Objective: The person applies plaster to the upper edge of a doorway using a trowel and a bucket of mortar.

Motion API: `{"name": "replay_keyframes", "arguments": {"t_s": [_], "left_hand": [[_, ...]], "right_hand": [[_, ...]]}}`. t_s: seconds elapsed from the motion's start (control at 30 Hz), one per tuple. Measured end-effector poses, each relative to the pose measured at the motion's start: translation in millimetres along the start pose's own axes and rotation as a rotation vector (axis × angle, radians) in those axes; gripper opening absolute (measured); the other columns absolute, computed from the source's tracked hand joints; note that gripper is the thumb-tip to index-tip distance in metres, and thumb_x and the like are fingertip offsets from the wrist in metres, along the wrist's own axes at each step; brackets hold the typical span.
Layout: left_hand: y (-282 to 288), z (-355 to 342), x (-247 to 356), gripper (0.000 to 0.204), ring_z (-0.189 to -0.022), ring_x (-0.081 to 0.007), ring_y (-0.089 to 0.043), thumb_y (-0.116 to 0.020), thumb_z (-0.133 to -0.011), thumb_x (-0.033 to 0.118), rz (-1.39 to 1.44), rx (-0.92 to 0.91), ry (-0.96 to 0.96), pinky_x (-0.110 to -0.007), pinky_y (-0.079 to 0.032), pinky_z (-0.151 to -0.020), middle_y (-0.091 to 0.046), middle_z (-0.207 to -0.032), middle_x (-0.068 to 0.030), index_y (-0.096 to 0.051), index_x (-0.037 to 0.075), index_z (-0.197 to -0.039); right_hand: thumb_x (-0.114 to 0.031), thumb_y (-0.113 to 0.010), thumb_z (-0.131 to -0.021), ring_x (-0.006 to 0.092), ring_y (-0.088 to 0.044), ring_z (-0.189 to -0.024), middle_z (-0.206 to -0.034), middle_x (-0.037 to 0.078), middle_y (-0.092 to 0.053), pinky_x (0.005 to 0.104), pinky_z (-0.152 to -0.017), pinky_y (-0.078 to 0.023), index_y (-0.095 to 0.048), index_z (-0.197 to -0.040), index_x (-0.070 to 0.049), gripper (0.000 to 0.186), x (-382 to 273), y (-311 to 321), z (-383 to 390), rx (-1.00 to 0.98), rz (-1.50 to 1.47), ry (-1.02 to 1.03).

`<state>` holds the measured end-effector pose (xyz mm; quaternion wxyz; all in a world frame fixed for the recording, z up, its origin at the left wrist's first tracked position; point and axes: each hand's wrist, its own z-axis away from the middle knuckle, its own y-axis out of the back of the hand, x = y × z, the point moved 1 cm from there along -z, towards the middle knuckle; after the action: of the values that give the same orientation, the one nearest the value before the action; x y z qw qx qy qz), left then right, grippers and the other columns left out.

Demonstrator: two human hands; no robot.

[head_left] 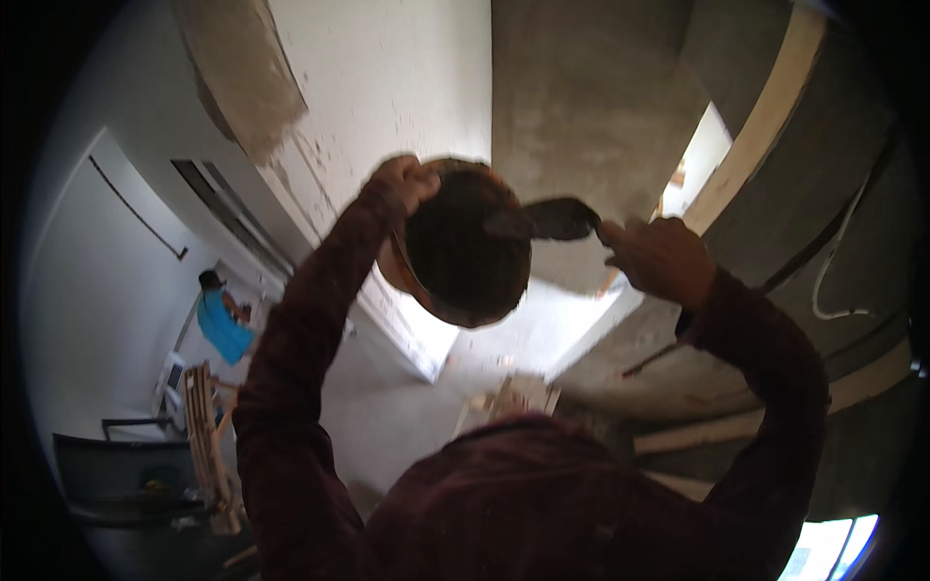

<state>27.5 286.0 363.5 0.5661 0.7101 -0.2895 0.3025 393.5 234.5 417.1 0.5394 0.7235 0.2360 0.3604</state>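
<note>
My left hand (407, 182) is raised and grips the top rim of a round, dark pan (465, 254) that is tilted toward me, its inside in shadow. My right hand (659, 257) is closed on the handle of a trowel (547, 221). The dark blade points left and its tip reaches over the pan's right edge. Both arms wear dark maroon sleeves, and my maroon top fills the lower middle of the view. What the pan holds cannot be made out.
Behind the pan is a wall, partly white plaster (387, 77) and partly bare grey cement (581, 97). A person in a blue top (221, 324) is at the left. Nearby are a wooden frame (203, 436), a pale plank (765, 116), a bright opening (702, 155) and a white cable (838, 281).
</note>
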Motion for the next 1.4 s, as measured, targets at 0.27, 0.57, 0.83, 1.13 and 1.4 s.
{"name": "replay_keyframes", "arguments": {"t_s": [0.27, 0.57, 0.83, 1.13, 1.4], "left_hand": [[3.2, 53.0, 18.3, 0.026, -0.061, -0.0119, -0.043, -0.068, -0.079, 0.018, -0.082, -0.059, 0.061, -0.030, -0.041, -0.059, -0.048, -0.065, -0.0031, -0.049, 0.002, -0.072], [-47.4, 55.3, 19.5, 0.027, -0.059, -0.0155, -0.044, -0.069, -0.078, 0.016, 0.042, 0.111, 0.016, -0.031, -0.042, -0.059, -0.047, -0.062, -0.0055, -0.047, 0.001, -0.072], [-68.2, 81.0, 11.9, 0.030, -0.059, -0.0168, -0.044, -0.068, -0.079, 0.022, -0.040, 0.153, 0.178, -0.033, -0.042, -0.059, -0.047, -0.062, -0.0063, -0.047, 0.002, -0.073], [-38.0, 125.5, -6.3, 0.035, -0.059, -0.0120, -0.041, -0.068, -0.081, 0.028, 0.163, 0.433, 0.333, -0.031, -0.038, -0.054, -0.046, -0.062, -0.0022, -0.050, 0.002, -0.069], [-102.9, 167.5, -98.3, 0.032, -0.070, -0.0304, -0.055, -0.073, -0.073, 0.024, 0.111, 0.528, 0.522, -0.041, -0.046, -0.068, -0.058, -0.076, -0.0166, -0.054, -0.001, -0.078]], "right_hand": [[-0.008, -0.054, -0.078, 0.0275, -0.065, -0.064, -0.066, 0.015, -0.061, 0.0380, -0.055, -0.051, -0.057, -0.076, -0.001, 0.008, -19.9, -71.0, -53.8, -0.020, -0.157, 0.286], [-0.020, -0.058, -0.080, 0.0403, -0.061, -0.072, -0.072, 0.020, -0.062, 0.0483, -0.064, -0.049, -0.053, -0.094, 0.000, 0.025, -35.3, -112.5, -73.3, -0.514, -0.459, 0.405], [-0.018, -0.063, -0.076, 0.0393, -0.061, -0.082, -0.083, 0.023, -0.062, 0.0465, -0.072, -0.048, -0.053, -0.097, 0.000, 0.030, -42.5, -110.4, -47.9, -0.573, -0.755, 0.321], [-0.014, -0.071, -0.067, 0.0317, -0.060, -0.073, -0.080, 0.016, -0.061, 0.0397, -0.066, -0.046, -0.054, -0.104, -0.004, 0.042, 9.0, -73.5, -51.3, -0.508, -1.000, 0.305], [-0.014, -0.070, -0.075, 0.0227, -0.057, -0.058, -0.066, 0.010, -0.057, 0.0333, -0.056, -0.044, -0.058, -0.102, -0.002, 0.032, 70.2, 79.8, -94.6, -0.364, -0.698, 0.526]]}}
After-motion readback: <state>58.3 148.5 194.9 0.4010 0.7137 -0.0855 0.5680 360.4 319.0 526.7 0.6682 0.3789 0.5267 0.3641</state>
